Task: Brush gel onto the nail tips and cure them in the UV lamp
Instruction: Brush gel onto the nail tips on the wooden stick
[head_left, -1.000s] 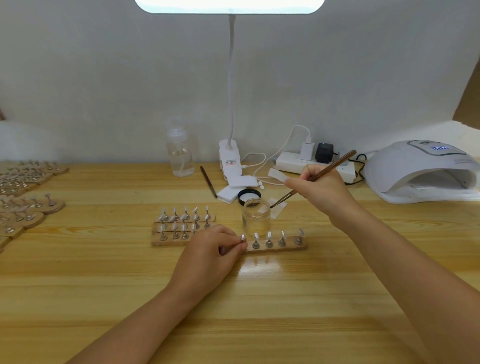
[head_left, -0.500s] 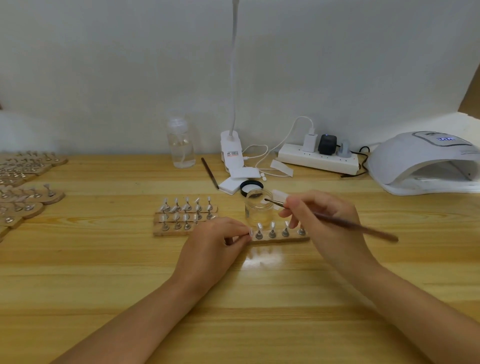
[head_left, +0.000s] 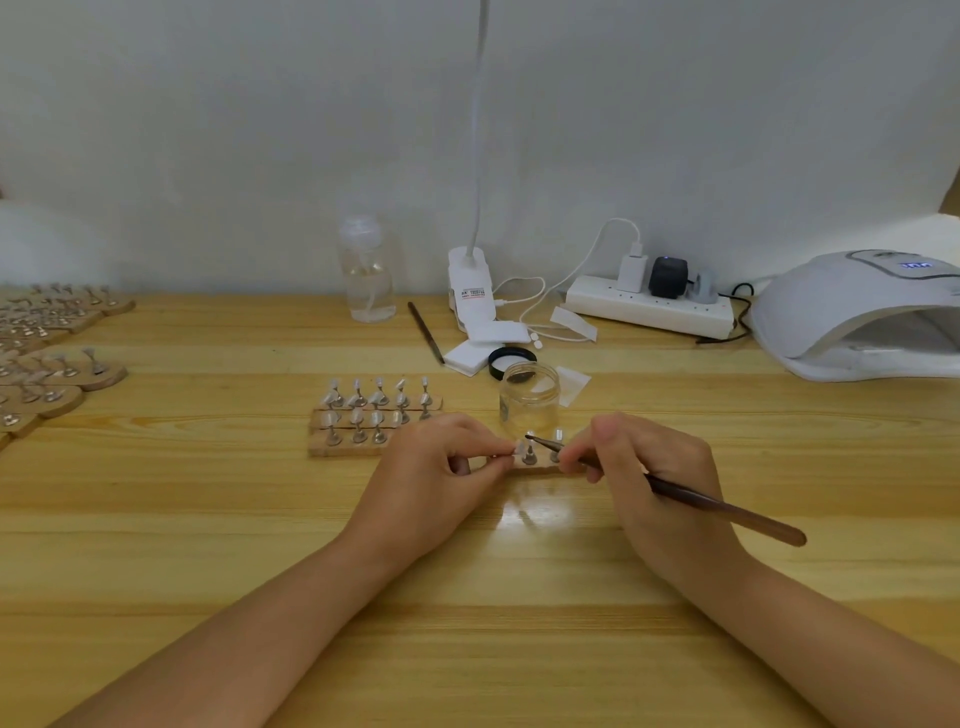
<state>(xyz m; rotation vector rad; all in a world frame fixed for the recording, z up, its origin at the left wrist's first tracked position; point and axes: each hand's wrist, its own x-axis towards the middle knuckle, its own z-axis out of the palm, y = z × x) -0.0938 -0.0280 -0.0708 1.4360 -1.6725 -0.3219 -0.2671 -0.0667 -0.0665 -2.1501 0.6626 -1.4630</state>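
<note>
My left hand (head_left: 441, 467) pinches the left end of a small wooden strip (head_left: 540, 465) that carries clear nail tips on metal stands. My right hand (head_left: 644, 467) grips a thin brown brush (head_left: 727, 512), its point lying over the leftmost nail tip (head_left: 522, 447). Both hands cover most of the strip. An open clear gel jar (head_left: 529, 400) stands just behind it. At the far right sits the white UV lamp (head_left: 862, 317), its opening facing me.
Two more wooden strips with nail tips (head_left: 374, 415) lie left of the jar. Several further strips (head_left: 52, 364) are stacked at the left edge. Behind stand a clear bottle (head_left: 366, 275), a spare brush (head_left: 425, 332), the jar lid (head_left: 511, 359), a lamp base (head_left: 470, 291) and a power strip (head_left: 649, 306).
My right hand came down from the jar with the brush and now holds its point on the leftmost tip. My left hand stayed pinching the strip. The view tilted down.
</note>
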